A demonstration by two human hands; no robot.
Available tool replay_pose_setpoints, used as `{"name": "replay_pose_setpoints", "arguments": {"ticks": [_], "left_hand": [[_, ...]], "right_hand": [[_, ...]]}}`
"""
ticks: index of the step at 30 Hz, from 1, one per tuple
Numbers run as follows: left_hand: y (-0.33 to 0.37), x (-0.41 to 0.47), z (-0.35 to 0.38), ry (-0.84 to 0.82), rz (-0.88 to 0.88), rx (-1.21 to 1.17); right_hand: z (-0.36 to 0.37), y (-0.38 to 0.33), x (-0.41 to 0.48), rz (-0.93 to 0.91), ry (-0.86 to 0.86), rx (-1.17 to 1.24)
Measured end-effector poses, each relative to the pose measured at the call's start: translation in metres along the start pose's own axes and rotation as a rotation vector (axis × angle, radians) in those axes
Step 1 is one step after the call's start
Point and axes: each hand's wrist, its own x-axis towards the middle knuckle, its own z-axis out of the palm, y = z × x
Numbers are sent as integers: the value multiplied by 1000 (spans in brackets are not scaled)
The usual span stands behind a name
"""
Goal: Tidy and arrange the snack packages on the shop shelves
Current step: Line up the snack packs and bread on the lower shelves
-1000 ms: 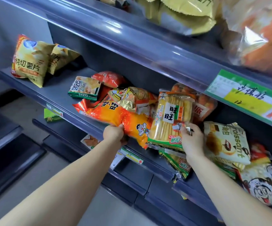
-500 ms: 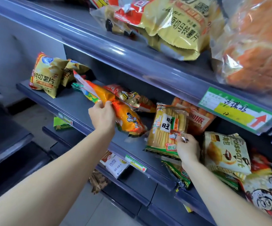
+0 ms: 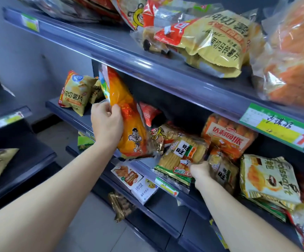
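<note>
The tidying is, I judge, not far along. On the grey metal middle shelf [image 3: 85,122] only the two small yellow crinkled chip bags [image 3: 74,92] at the left end stand more or less in order. The centre is a heap: a small red bag [image 3: 150,115], a gold foil packet [image 3: 163,132] and an orange pack of pies [image 3: 229,135] lie across and behind each other. Further right, a cream croissant bag [image 3: 269,179] leans on other packs.

The left hand [image 3: 107,122] has its fingers curled round the side edge of a long glossy orange bag with a cartoon boy [image 3: 127,124]. The bag is held nearly upright, a little tilted, its top close under the upper shelf [image 3: 147,70] and its bottom at the front edge of the middle shelf. The film looks smooth and slippery, puffed and soft.

The right hand [image 3: 200,170] closes its fingers on the lower corner of a clear plastic pack of pale rice crackers [image 3: 182,155], which lies flat at the shelf front. This pack is stiffer, because the crackers inside are in rows.

Both packs need a place yet, and the heap behind them must be sorted. The upper shelf also carries large yellow chip bags [image 3: 216,42] lying untidy.
</note>
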Motion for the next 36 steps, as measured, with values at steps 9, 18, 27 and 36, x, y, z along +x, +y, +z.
{"name": "replay_pose_setpoints", "arguments": {"ticks": [9,18,27,36], "left_hand": [[28,-31,-37,-113,-162,-173],[43,-50,-87,-322,-412,-261],[59,-70,-171,-351,-342,-274],[49,-52,-250,-222,-325,114]], "right_hand": [[-14,-10,-38,-269,94,-200],[-45,-27,-77,-173,-513,178],[-71,-43,-133,-112,-969,314],[-45,-70,-192,-334,-988,327]]}}
